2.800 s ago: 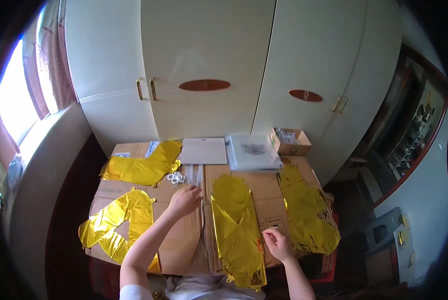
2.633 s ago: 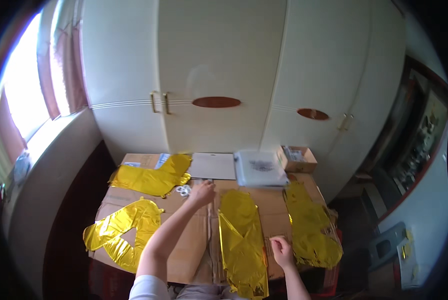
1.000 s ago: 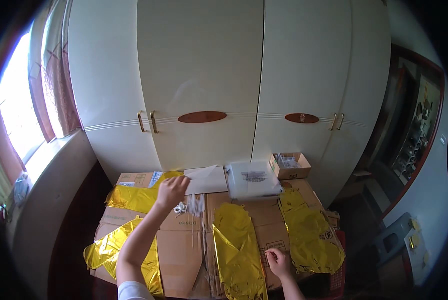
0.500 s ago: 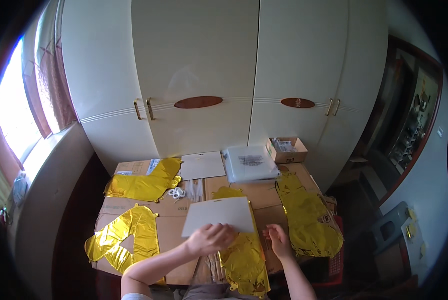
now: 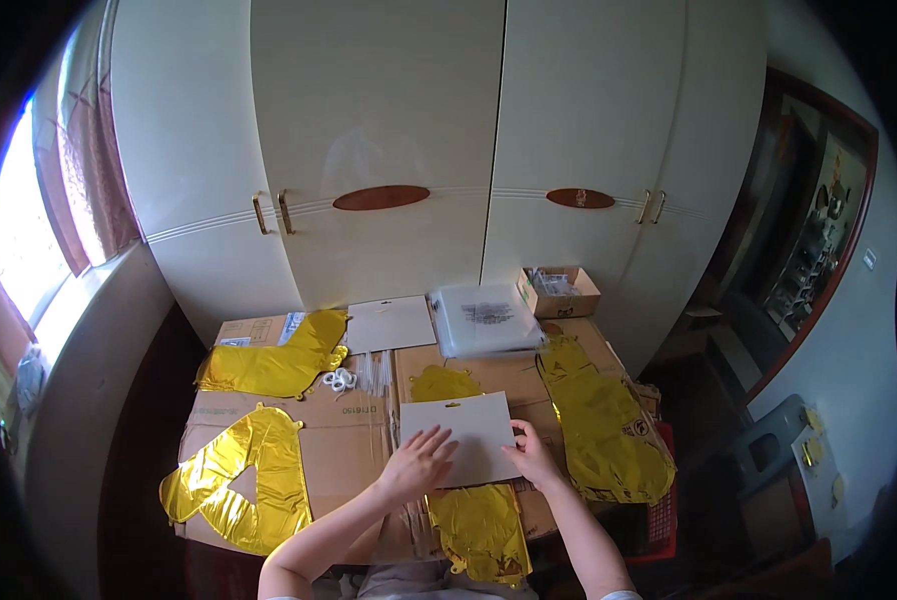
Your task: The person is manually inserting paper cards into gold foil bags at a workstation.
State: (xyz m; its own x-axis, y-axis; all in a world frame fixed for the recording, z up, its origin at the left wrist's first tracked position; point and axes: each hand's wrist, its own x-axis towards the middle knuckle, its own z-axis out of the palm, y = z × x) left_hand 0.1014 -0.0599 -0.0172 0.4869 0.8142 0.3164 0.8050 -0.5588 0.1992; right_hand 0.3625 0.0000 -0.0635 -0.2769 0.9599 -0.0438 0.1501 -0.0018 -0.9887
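Note:
A pale rectangular card (image 5: 481,440) with a hanging slot in its top edge lies over the middle of a flat gold foil balloon (image 5: 479,530). The balloon's top and lower end stick out past the card. My left hand (image 5: 419,465) rests on the card's left part with fingers spread. At the card's right edge, my right hand (image 5: 531,460) has its fingers curled and pinches that edge. To the right lies another gold foil balloon (image 5: 609,440). An A-shaped gold balloon (image 5: 284,480) lies at the left front, with a bent gold one (image 5: 259,370) behind it.
White ribbon rolls (image 5: 339,380) and clear thin sticks (image 5: 374,372) lie mid-table on the cardboard (image 5: 344,430). Farther back are a second pale card (image 5: 389,325), a stack in clear plastic (image 5: 486,322) and a small open carton (image 5: 559,292). A red basket (image 5: 661,530) stands at the lower right.
The card has been lowered onto the gold balloon and turned straighter. My left hand has opened from its grip to lie on it. My right hand has come left to the card's edge.

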